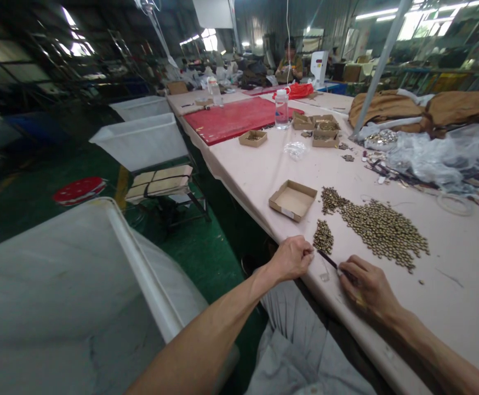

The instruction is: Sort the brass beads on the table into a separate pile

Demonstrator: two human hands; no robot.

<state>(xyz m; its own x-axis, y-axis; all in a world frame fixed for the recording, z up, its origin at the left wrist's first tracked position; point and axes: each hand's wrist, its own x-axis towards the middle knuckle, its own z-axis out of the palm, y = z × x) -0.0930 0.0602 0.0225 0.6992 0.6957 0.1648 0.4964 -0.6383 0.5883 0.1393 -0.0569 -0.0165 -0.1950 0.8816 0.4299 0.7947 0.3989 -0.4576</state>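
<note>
My left hand (294,258) rests at the table's near edge, its fingers curled closed; whatever they may hold is hidden. In my right hand (365,285) the fingers close on a thin dark stick (327,259), whose far tip points toward the left hand and a small pile of brass-coloured studs (323,237). A much larger spread of the same studs (383,227) lies beyond and to the right. Just past my left hand is a shallow cardboard tray (292,199) with its bare bottom showing.
Farther up the table are small boxes of metal pieces (325,127), a water bottle (281,109) and a red board (235,118). Plastic bags (440,156) and a slanting pole (381,68) stand right. A large white bin (58,274) is at left. A person (289,63) sits far back.
</note>
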